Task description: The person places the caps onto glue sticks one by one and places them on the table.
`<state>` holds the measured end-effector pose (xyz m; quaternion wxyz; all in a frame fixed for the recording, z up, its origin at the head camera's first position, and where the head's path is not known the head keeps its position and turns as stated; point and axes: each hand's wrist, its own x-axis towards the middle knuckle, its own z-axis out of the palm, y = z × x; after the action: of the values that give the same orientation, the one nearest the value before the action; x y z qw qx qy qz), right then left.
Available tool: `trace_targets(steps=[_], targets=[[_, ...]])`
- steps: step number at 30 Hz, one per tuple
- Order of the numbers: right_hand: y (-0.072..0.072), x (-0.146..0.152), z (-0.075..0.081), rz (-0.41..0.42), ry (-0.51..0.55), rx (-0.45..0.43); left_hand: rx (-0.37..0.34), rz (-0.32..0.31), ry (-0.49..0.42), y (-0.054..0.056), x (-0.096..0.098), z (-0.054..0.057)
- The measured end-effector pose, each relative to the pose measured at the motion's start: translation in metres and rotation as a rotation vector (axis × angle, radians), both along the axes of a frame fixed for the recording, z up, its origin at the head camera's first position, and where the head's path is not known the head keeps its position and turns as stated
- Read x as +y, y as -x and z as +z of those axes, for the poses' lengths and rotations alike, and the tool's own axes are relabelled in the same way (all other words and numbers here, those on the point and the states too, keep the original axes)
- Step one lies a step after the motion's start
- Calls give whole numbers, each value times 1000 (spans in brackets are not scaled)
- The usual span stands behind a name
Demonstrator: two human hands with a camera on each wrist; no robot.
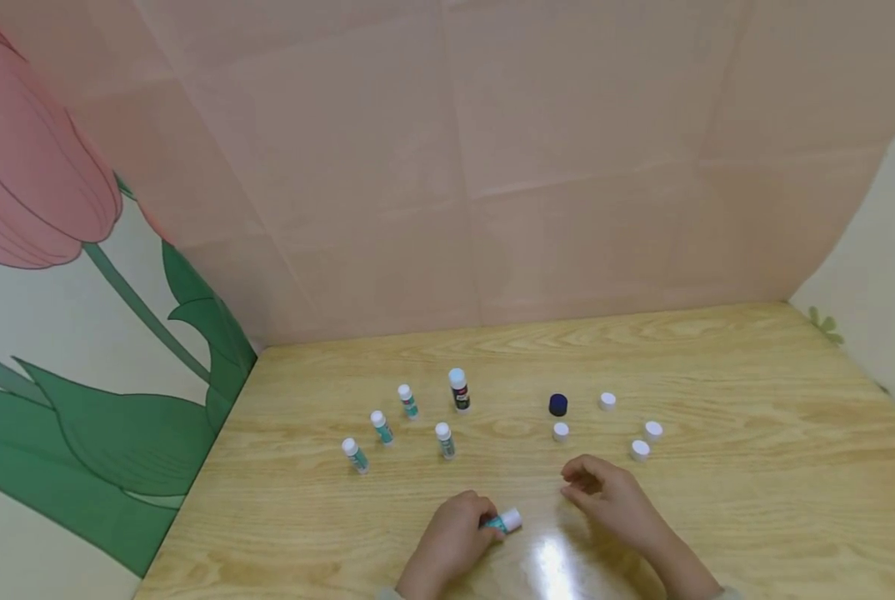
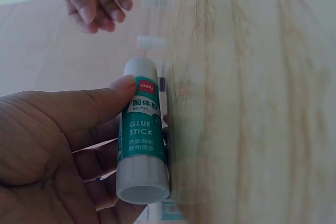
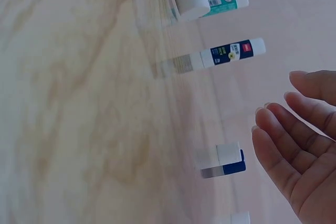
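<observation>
My left hand [image 1: 458, 533] pinches a teal-labelled glue stick [image 2: 142, 124] between thumb and fingers, low over the table at the front. In the head view the stick leans over, one white end toward the right. The left wrist view shows its label facing the camera. To the right, my right hand [image 1: 616, 504] hovers with relaxed, slightly bent fingers [image 3: 286, 148] and holds nothing. Just beyond it stand a white cap [image 1: 561, 432] and a dark blue cap [image 1: 558, 405]. More white caps [image 1: 640, 451] lie to the right of these.
Left of centre, several teal-labelled glue sticks [image 1: 382, 428] stand upright on the wooden table [image 1: 282, 517]. A larger dark-labelled glue stick [image 1: 459, 392] stands behind them. A pinkish sheet [image 1: 477, 208] hangs along the back edge, and a tulip-patterned wall [image 1: 140, 400] borders the left.
</observation>
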<state>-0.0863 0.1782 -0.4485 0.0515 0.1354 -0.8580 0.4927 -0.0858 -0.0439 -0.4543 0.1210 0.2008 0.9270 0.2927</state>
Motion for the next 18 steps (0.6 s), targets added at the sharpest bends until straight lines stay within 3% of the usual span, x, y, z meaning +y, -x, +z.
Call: trace_targets(steps=[10, 18], targets=[[0, 5, 0, -58, -28, -21, 14, -1, 7, -1, 0, 0], [0, 11, 1, -70, -36, 18, 14, -5, 19, -1, 0, 0]])
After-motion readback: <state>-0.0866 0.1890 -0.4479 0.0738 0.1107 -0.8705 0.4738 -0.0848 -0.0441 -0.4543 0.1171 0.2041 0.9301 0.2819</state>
